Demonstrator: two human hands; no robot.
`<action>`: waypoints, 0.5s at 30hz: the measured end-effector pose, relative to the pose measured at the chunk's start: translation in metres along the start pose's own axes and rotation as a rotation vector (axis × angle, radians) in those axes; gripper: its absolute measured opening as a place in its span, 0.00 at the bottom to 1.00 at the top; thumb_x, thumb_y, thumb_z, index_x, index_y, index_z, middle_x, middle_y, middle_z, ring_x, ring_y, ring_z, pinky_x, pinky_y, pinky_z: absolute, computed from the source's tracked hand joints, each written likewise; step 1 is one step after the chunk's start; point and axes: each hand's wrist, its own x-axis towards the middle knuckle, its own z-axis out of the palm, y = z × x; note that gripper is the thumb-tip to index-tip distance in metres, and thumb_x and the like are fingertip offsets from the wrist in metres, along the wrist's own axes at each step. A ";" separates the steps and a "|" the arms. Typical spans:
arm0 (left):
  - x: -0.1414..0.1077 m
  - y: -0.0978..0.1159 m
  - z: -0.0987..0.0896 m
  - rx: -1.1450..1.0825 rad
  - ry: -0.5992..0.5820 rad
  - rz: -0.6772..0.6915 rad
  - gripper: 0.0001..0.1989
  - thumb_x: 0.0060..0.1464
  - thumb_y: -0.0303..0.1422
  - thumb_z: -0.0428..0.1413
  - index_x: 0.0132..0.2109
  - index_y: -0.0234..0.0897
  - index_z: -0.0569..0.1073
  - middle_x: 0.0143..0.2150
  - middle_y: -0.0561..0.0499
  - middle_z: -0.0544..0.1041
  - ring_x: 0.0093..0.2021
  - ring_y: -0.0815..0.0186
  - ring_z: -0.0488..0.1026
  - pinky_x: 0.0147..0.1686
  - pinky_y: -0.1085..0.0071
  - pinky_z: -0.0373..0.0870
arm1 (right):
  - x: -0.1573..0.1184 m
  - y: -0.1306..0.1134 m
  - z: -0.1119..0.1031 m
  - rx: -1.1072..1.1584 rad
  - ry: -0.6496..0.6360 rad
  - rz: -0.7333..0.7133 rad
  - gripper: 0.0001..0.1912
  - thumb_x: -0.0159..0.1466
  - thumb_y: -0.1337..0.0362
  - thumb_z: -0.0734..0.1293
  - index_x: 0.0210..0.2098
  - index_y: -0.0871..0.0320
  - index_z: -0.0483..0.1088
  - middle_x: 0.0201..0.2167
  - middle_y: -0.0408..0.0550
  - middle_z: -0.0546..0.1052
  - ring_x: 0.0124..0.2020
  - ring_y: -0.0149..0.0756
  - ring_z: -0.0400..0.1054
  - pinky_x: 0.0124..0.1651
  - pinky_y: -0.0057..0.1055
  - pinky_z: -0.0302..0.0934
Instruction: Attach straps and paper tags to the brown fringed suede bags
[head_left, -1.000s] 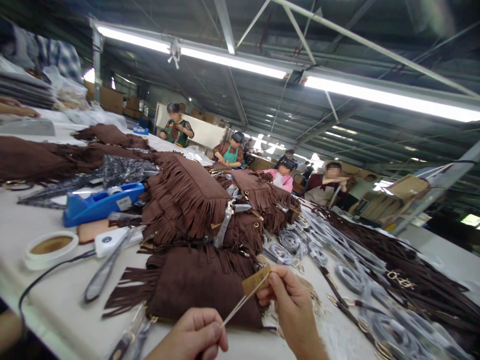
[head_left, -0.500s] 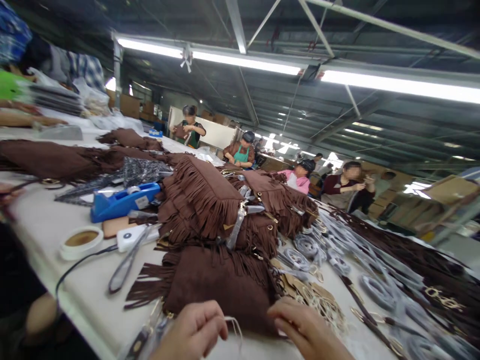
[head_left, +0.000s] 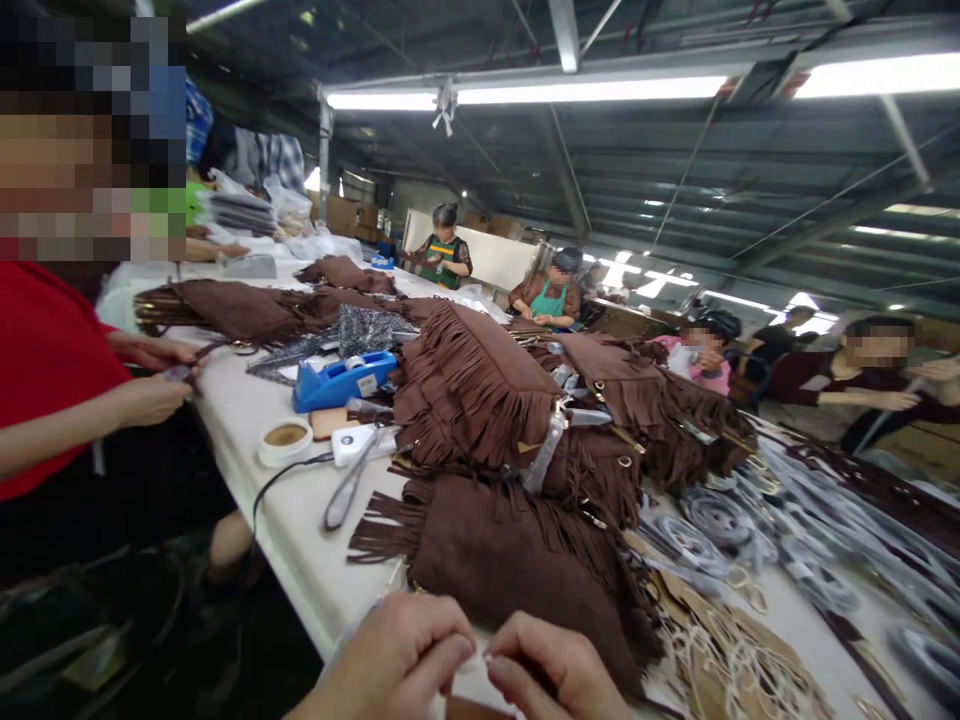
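Observation:
At the bottom edge, my left hand [head_left: 405,650] and my right hand [head_left: 559,665] are close together, fingertips pinched. A bit of thin white string [head_left: 481,652] shows between them; their fingers cover most of it. Just below, a brown edge [head_left: 472,710] of something is cut off by the frame. Right in front of my hands lies a dark brown fringed suede bag [head_left: 510,560], flat on the table. To the right of it spreads a pile of tan tags with white strings [head_left: 720,640].
More fringed bags [head_left: 480,390] are heaped behind. A blue tape dispenser [head_left: 341,380], a tape roll [head_left: 285,440] and a white corded device [head_left: 356,443] stand left. Wrapped straps [head_left: 720,520] cover the right. A co-worker in red [head_left: 60,380] works at the left edge; others sit beyond.
My hands have come together, the right one moving in beside the left. The view has swung left, bringing the co-worker in red into sight.

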 end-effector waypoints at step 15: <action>0.007 -0.041 -0.017 0.464 0.210 -0.262 0.18 0.51 0.21 0.45 0.47 0.38 0.69 0.45 0.46 0.74 0.48 0.58 0.70 0.48 0.64 0.64 | 0.064 -0.025 0.026 0.083 0.082 -0.083 0.11 0.64 0.62 0.62 0.27 0.58 0.70 0.25 0.41 0.70 0.29 0.32 0.64 0.32 0.25 0.54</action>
